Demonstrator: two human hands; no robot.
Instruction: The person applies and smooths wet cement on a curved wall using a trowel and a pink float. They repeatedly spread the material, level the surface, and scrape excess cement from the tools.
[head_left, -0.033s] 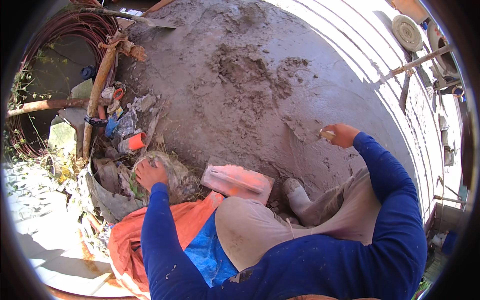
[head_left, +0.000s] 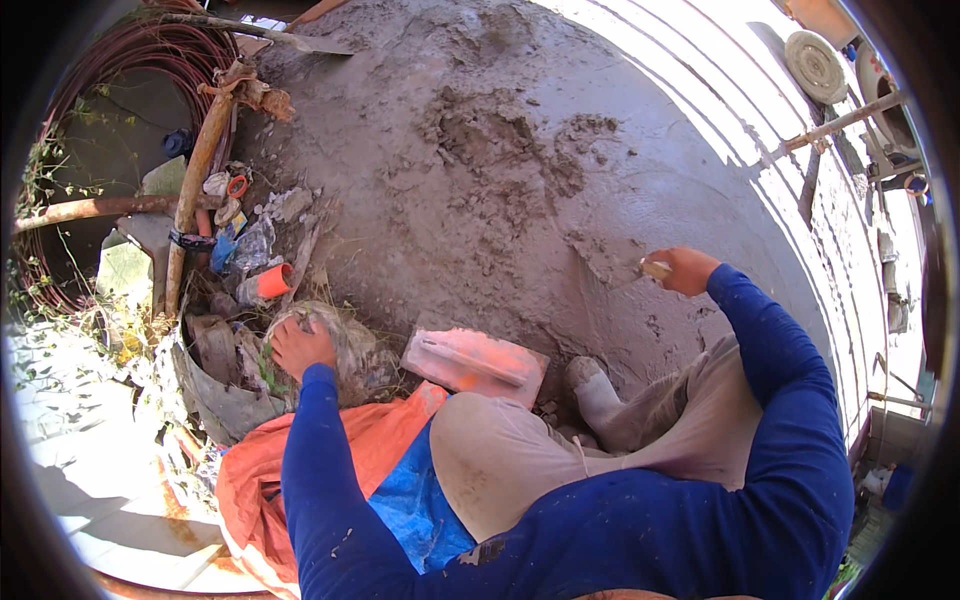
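Observation:
My left hand (head_left: pixel 303 346) rests with its fingers spread on a dirty, crumpled bundle (head_left: pixel 352 350) of what looks like plastic and dry grass. My right hand (head_left: pixel 688 271) is closed around the pale wooden handle (head_left: pixel 655 270) of a trowel, low over the wet grey cement (head_left: pixel 600 225). Its blade is hard to make out against the cement. Between my hands, beside my bent knee, lies a flat float (head_left: pixel 475 365) with a long handle, smeared orange and grey.
An orange and blue tarp (head_left: pixel 300 440) lies beneath my left arm. Left of the cement are a wooden post (head_left: pixel 203 150), an orange pipe piece (head_left: pixel 273 281) and coiled tubing (head_left: pixel 75 105). A shovel (head_left: pixel 315 45) lies far left; a wheel (head_left: pixel 814 66) stands far right.

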